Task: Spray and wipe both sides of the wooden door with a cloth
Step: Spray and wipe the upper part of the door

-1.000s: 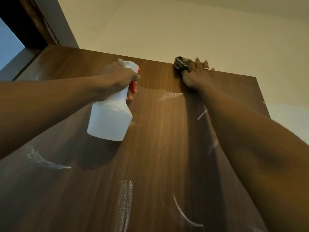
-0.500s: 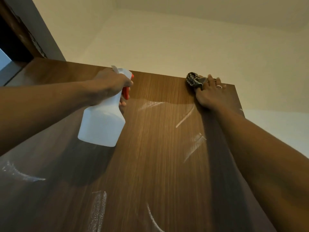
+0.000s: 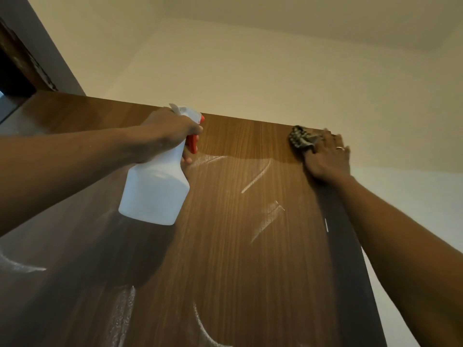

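Note:
The brown wooden door (image 3: pixel 225 246) fills the lower view, seen from below, with pale wet streaks across its face. My left hand (image 3: pixel 172 131) grips the neck of a white spray bottle (image 3: pixel 155 194) with an orange trigger, held just off the door near its top edge. My right hand (image 3: pixel 325 159) presses a dark patterned cloth (image 3: pixel 302 140) flat against the door's top right corner, fingers spread over it; most of the cloth is hidden under the hand.
A cream wall and ceiling (image 3: pixel 250 58) rise behind the door. The dark door frame (image 3: pixel 22 63) shows at the upper left. The door's dark side edge (image 3: pixel 350 271) runs down on the right under my forearm.
My right hand has slid the cloth rightward along the door's top edge toward the corner. The left hand keeps the bottle in about the same place; my view has tilted upward.

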Tool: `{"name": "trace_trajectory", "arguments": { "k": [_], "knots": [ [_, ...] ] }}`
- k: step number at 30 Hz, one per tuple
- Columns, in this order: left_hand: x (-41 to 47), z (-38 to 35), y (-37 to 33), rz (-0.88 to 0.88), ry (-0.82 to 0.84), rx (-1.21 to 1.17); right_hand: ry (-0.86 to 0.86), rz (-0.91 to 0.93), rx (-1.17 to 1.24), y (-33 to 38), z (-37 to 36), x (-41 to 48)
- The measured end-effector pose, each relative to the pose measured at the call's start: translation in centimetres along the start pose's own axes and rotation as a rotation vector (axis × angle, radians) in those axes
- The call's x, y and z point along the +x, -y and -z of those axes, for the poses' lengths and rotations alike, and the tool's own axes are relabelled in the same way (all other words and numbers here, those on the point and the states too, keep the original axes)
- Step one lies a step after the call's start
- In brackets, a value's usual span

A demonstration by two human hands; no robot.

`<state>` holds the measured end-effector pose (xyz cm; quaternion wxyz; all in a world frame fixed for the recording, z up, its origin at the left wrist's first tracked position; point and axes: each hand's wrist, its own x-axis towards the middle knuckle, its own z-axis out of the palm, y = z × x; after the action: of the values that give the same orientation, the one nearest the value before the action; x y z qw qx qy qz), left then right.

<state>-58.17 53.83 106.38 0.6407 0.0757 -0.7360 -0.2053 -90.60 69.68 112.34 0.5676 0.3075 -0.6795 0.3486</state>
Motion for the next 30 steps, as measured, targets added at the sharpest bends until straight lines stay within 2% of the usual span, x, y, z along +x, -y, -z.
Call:
{"name": "trace_trajectory", "arguments": {
  "k": [2,5,9,12,15,18,20,23,27,30],
  "knots": [
    [-0.3,0.0,-0.6,0.004,-0.009,-0.011,0.033,-0.14,0.112,-0.1,0.6,2.1],
    [-0.4,-0.2,-1.0,0.004,-0.003,-0.015,0.049,-0.167,0.154,1.0,0.5,3.8],
    [-0.7,-1.2,-0.9,0.027,0.016,-0.015,0.062,0.084,-0.002,0.5,0.3,1.6],
    [-1.5,-2.1,-0.8,0.042,0.049,-0.033,0.042,0.226,-0.005,-2.5,-0.4,-3.1],
    [-2.8,-2.7,-0.7,0.066,0.062,-0.055,0.042,0.119,0.07,-5.2,-0.4,-5.7],
    [-3.8,-3.0,-0.7,0.096,0.094,-0.077,0.048,-0.005,0.111,-3.7,0.1,-4.0],
    [-4.2,-3.2,-0.6,0.123,0.106,-0.094,0.047,-0.026,0.083,-2.0,0.1,-2.4],
    [-4.9,-3.9,-0.3,0.137,0.117,-0.086,0.028,0.099,-0.016,-0.4,-0.6,-2.9],
    [-6.5,-4.6,-0.1,0.181,0.154,-0.071,0.036,0.38,-0.062,-1.5,-1.8,-11.0],
    [-7.9,-4.4,0.3,0.216,0.177,-0.073,0.079,0.325,-0.037,-4.5,-1.4,-14.0]
  ]
}}
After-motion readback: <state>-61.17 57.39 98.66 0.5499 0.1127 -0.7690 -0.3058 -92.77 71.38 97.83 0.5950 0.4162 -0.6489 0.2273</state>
